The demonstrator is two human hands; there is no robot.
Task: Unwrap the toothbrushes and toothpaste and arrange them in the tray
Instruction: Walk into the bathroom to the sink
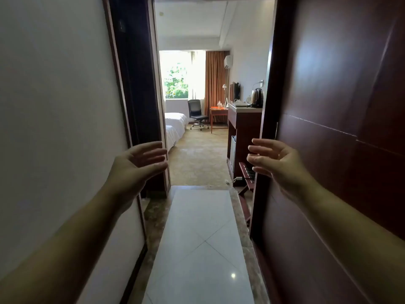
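Both hands raised, open, fingers spread, holding nothing: left hand (140,160) just left of the doorway (210,95), right hand (274,159) at its right edge, beside the dark wooden door (339,106). No toothbrushes, toothpaste or tray in view anywhere, so their whereabouts, heading and long axis cannot be told. Through the doorway: bed (175,119), office chair (197,113), and a tabletop (245,109) carrying a kettle (256,97). Judged step: locating the items. Best done by walking on, hands kept free, and scanning surfaces beyond the doorway before reaching for anything.
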